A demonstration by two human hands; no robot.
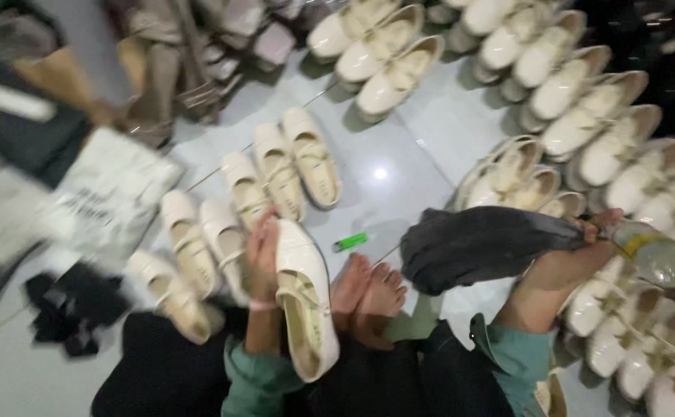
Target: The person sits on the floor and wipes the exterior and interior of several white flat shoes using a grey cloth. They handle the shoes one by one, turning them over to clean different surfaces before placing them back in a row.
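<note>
your left hand (262, 255) gripped one cream shoe (305, 297) by its side, fingers curled around it, above your lap. your right hand (577, 259) clutched one dark grey cloth (476, 247) and one clear bottle (658, 259). six cream shoes (276, 174) lay on the floor (399, 154) ahead, one green lighter (351, 242) beside them.

Left hand (262, 259) raised, grip closed; right hand (565, 266) grip clenched.

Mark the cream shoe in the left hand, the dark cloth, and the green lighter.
cream shoe (305, 297), head view, on the strap over its opening.
dark cloth (476, 245), head view, on the middle of its bunched fabric.
green lighter (351, 242), head view, on its body.
</note>
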